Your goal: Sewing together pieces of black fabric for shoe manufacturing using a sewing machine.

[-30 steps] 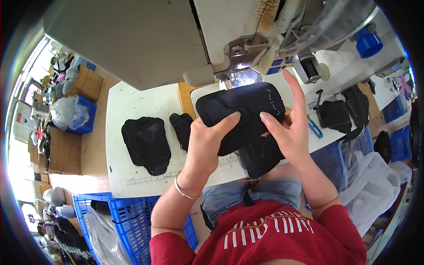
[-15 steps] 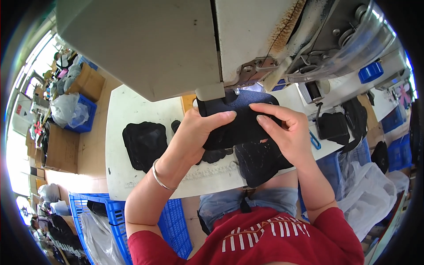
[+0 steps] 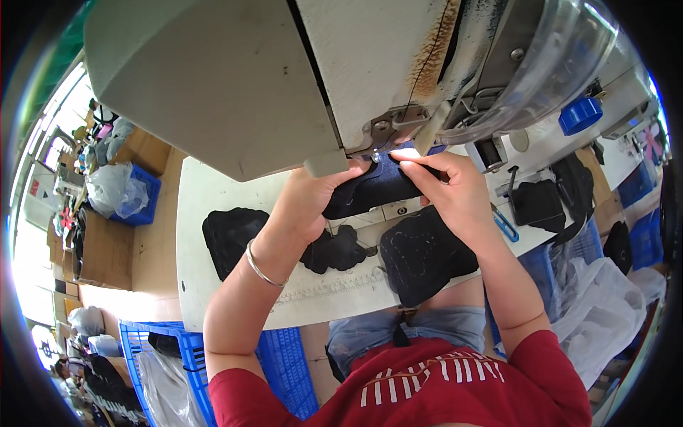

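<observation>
A dark blue-black fabric piece lies under the needle area of a sewing machine. My left hand grips its left end, thumb on top near the presser foot. My right hand pinches the right side between thumb and fingers, close to the needle. The machine head partly hides the far edge of the fabric. Nearer me on the white table lie a stack of black cut pieces, some small black pieces and, at the left, another black stack.
Blue-handled thread snips rest right of my right hand. Black pieces sit farther right. A blue crate stands below the table's left side; a white plastic bag hangs at the right. The machine head overhangs my hands.
Both hands have moved away from me with the fabric, bringing it farther under the machine head. More of the small black pieces and the table shows now.
</observation>
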